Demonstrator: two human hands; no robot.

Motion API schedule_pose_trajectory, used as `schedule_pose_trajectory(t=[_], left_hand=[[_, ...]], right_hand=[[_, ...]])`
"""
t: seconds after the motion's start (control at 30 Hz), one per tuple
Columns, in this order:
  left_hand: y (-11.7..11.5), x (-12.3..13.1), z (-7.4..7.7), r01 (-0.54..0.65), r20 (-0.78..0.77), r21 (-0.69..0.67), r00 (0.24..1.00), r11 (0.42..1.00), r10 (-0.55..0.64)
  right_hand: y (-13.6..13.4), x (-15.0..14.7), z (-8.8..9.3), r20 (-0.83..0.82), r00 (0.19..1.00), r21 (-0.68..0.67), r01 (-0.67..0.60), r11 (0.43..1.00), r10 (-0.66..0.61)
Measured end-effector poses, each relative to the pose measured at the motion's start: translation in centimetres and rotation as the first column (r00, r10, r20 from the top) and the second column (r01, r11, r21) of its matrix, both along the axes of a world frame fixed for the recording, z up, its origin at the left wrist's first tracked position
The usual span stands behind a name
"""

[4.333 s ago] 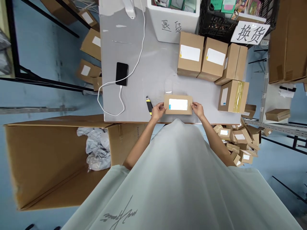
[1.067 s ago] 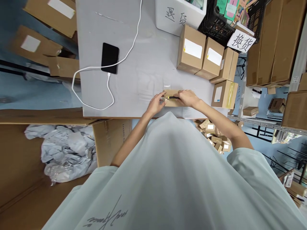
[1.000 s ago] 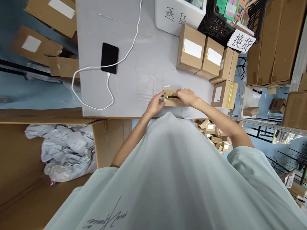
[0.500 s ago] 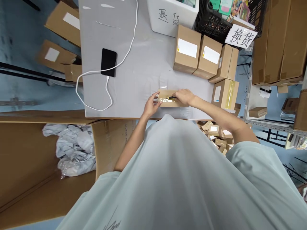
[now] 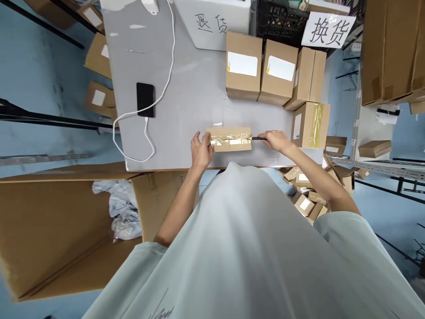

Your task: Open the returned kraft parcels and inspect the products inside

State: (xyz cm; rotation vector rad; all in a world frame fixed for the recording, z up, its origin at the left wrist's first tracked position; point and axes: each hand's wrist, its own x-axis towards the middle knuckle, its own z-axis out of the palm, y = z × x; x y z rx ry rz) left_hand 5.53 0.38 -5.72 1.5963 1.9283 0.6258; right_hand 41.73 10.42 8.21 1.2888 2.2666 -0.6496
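Note:
A small flat cardboard box with shiny tape along its middle lies on the grey table, close to the front edge. My left hand grips the box's left end, thumb and fingers at its side. In my right hand is a dark, slim cutter, its tip at the right end of the tape line. The fingers of that hand are wrapped round the handle.
Several cardboard boxes stand at the back right beside a white bin and a black crate. A phone with a white cable lies left. A large open carton with crumpled plastic stands below left.
My right hand has moved right with the cutter, from over the box to beyond its right end. More of the taped top shows. The whole view has shifted a little.

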Motion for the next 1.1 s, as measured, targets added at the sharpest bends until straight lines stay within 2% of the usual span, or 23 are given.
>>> schedule_pose_trajectory(t=[0.07, 0.13, 0.23, 0.37, 0.5, 0.57, 0.63, 0.7, 0.77, 0.9, 1.1], left_hand=[[0.8, 2.0, 1.2, 0.163, -0.107, 0.036, 0.982, 0.986, -0.158], [1.8, 4.5, 2.0, 0.352, -0.126, 0.021, 0.929, 0.936, -0.347], [3.0, 7.9, 2.5, 0.492, -0.118, -0.017, 0.864, 0.871, -0.490], [3.4, 9.2, 2.3, 0.494, -0.185, -0.043, 0.851, 0.869, -0.492], [3.3, 8.5, 2.2, 0.498, -0.211, -0.072, 0.839, 0.864, -0.501], [3.3, 8.3, 2.1, 0.495, -0.225, -0.088, 0.835, 0.864, -0.502], [3.4, 8.4, 2.2, 0.487, -0.247, -0.104, 0.832, 0.867, -0.497], [3.5, 8.7, 2.3, 0.483, -0.271, -0.122, 0.824, 0.867, -0.497], [3.6, 9.0, 2.4, 0.483, -0.292, -0.139, 0.814, 0.865, -0.502], [3.4, 9.5, 2.3, 0.485, -0.299, -0.166, 0.805, 0.859, -0.512], [2.7, 9.2, 2.7, 0.464, -0.242, -0.145, 0.840, 0.874, -0.486]], right_hand=[[-0.7, 1.4, -2.1, -0.106, 0.992, -0.018, 0.073, 0.997, -0.075], [-1.7, 2.7, -4.4, -0.230, 0.961, -0.041, 0.147, 0.988, -0.153], [-2.9, 3.8, -8.0, -0.416, 0.879, -0.069, 0.224, 0.972, -0.232], [-3.7, 3.9, -11.1, -0.555, 0.788, -0.071, 0.275, 0.959, -0.267], [-5.5, 4.6, -12.0, -0.635, 0.699, -0.072, 0.370, 0.926, -0.328], [-7.2, 5.2, -12.4, -0.704, 0.576, -0.123, 0.477, 0.870, -0.415], [-9.1, 5.7, -13.2, -0.765, 0.398, -0.224, 0.572, 0.789, -0.506], [-10.7, 5.7, -14.2, -0.782, 0.223, -0.351, 0.613, 0.708, -0.582], [-11.7, 5.1, -15.3, -0.756, 0.104, -0.467, 0.607, 0.643, -0.647], [-12.2, 2.8, -16.7, -0.685, 0.009, -0.601, 0.558, 0.572, -0.728], [-11.5, 0.6, -17.1, -0.615, -0.074, -0.715, 0.472, 0.515, -0.785]])
